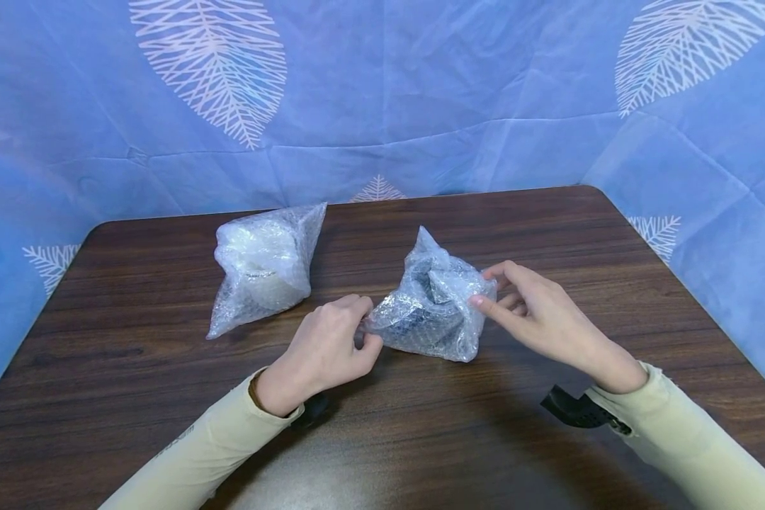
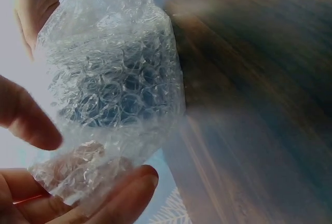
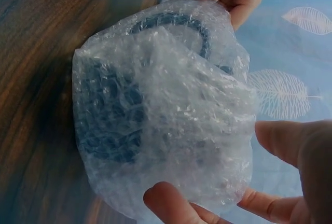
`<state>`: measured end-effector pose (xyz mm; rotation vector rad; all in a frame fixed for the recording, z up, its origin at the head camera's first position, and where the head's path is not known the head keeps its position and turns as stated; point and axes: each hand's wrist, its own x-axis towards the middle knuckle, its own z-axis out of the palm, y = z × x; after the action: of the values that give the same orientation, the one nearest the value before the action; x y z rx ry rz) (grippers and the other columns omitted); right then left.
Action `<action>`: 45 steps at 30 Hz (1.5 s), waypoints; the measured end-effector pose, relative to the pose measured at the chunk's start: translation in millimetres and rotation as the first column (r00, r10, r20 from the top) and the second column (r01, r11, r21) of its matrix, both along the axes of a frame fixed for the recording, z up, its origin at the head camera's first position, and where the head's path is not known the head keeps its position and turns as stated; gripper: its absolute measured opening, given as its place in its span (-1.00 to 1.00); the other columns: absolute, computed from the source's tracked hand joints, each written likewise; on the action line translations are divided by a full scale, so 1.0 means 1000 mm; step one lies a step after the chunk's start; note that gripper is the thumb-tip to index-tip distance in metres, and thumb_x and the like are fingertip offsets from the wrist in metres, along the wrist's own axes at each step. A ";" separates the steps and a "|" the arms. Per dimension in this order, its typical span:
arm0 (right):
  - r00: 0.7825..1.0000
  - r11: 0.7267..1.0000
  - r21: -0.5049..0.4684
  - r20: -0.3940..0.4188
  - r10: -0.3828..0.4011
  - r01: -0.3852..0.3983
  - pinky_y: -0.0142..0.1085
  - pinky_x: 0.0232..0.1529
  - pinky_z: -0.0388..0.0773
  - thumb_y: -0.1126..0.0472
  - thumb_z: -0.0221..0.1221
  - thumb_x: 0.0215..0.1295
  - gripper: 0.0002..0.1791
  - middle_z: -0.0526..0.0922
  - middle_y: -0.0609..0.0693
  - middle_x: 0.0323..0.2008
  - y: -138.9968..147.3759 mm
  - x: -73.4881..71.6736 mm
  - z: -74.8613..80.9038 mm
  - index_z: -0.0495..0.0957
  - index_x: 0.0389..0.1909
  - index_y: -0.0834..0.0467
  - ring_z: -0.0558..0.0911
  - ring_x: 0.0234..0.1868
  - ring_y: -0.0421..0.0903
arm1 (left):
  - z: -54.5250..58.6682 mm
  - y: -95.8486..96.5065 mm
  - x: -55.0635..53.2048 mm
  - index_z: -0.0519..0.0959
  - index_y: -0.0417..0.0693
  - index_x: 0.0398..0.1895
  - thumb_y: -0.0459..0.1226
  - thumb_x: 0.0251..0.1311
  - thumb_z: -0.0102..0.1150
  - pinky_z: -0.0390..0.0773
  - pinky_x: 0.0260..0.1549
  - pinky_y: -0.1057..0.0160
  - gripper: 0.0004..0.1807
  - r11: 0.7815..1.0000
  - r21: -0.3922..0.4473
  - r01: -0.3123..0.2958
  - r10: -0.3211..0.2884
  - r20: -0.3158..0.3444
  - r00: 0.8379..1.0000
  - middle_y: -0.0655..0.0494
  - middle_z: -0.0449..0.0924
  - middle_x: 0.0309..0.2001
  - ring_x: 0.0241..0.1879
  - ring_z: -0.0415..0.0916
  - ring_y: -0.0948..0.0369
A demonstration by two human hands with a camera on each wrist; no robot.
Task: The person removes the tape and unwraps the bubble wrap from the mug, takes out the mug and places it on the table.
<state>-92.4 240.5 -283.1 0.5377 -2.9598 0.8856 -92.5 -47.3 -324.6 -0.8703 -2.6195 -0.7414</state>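
Note:
A bubble-wrap bag (image 1: 433, 312) sits on the table between both hands, its top gathered to a peak. Through the film shows a dark blue object (image 3: 111, 112) with a loop like a mug's handle (image 3: 205, 40). At its left corner my left hand (image 1: 328, 347) pinches the loose film, which bunches between thumb and fingers in the left wrist view. My right hand (image 1: 542, 315) touches the bag's right side with thumb and index finger spread apart, the other fingers loosely bent.
Left of the hands, a second bubble-wrapped bundle (image 1: 261, 265) with something pale inside lies toward the back of the dark wooden table (image 1: 134, 397). A blue cloth (image 1: 446, 78) with white leaf prints hangs behind the table and along its sides.

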 end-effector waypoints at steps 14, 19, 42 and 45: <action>0.998 1.000 0.015 -0.064 0.015 -0.014 -0.26 -0.26 0.60 0.07 0.17 0.34 -0.69 0.51 0.07 -0.10 0.005 0.000 0.004 0.50 0.03 0.10 0.63 -0.19 -0.08 | 0.025 0.022 -0.014 0.52 -0.04 -0.38 -0.28 0.16 -0.01 0.22 -0.75 0.34 -0.90 1.000 0.014 -0.015 0.015 -0.005 1.000 0.22 0.40 -0.54 -0.70 0.21 0.30; 0.995 1.000 0.024 -0.103 0.014 -0.012 -0.09 -0.21 0.55 0.07 0.18 0.33 -0.69 0.51 0.06 -0.08 0.006 0.000 0.002 0.50 0.03 0.09 0.60 -0.11 0.01 | 0.031 0.031 -0.020 0.50 -0.03 -0.40 -0.29 0.18 0.00 0.25 -0.74 0.35 -0.92 1.000 0.019 -0.008 0.008 -0.026 1.000 0.21 0.41 -0.51 -0.68 0.24 0.31; 0.960 0.998 -0.018 -0.274 0.050 -0.057 -0.17 -0.25 0.46 0.26 0.24 0.24 -0.78 0.57 0.02 -0.13 0.000 -0.009 0.004 0.60 -0.09 0.14 0.53 -0.20 -0.12 | 0.043 0.056 -0.029 0.54 -0.21 -0.01 -0.18 0.30 0.08 0.50 -0.39 0.25 -0.68 0.997 -0.049 0.062 -0.060 0.032 0.998 0.00 0.52 -0.15 -0.29 0.44 0.19; 0.962 0.998 -0.021 -0.268 0.052 -0.060 -0.14 -0.24 0.48 0.26 0.23 0.25 -0.78 0.57 0.04 -0.13 -0.002 -0.011 0.005 0.60 -0.08 0.16 0.53 -0.21 -0.10 | 0.042 0.058 -0.029 0.52 -0.22 0.03 -0.13 0.33 0.07 0.50 -0.34 0.25 -0.63 0.995 -0.060 0.075 -0.073 0.042 0.996 -0.02 0.52 -0.12 -0.26 0.44 0.17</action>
<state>-103.6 238.7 -278.5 0.6840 -2.6966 0.7883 -122.0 11.1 -282.1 -0.9842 -2.6701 -0.7074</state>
